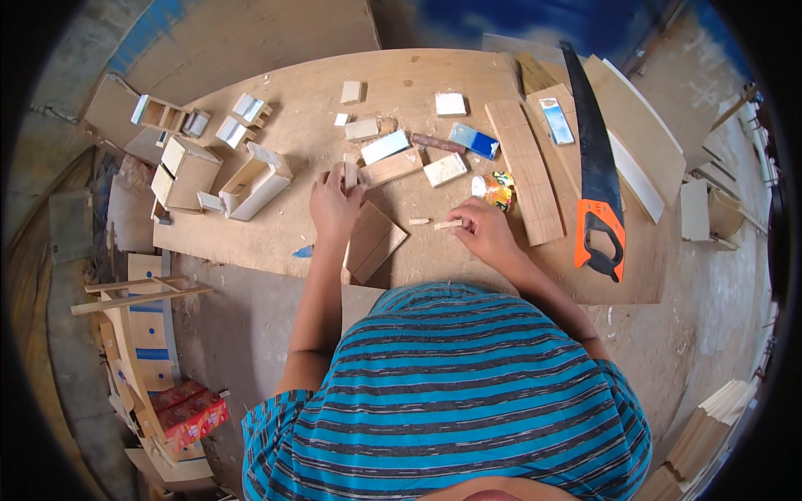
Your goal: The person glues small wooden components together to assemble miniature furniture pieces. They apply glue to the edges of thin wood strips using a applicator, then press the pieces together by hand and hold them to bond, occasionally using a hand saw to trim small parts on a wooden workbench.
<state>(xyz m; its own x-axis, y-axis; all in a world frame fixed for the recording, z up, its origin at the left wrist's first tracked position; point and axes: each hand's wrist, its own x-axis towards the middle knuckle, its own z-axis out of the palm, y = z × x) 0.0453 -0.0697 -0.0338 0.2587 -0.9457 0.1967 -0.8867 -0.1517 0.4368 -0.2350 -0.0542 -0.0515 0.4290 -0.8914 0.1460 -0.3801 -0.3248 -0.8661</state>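
My left hand (334, 207) has its fingers closed around a small pale wood block (351, 170) standing on end. Just below that wrist lies a larger square-faced wooden box (374, 242). Between finger and thumb, my right hand (487, 232) pinches a short thin wood strip (448, 225) close to the tabletop. A similar little strip (419, 221) lies to its left. Beyond the hands are a bare wood block (393, 169), a white-and-blue block (385, 147), a pale block (445, 169) and a colourful printed tub (493, 190) on its side.
Small wooden furniture models (255, 184) stand at the left of the wooden table (292, 100). On the right lie a long board (526, 167) and a handsaw (595, 159) with an orange handle. A red box (190, 411) sits beyond the table at lower left.
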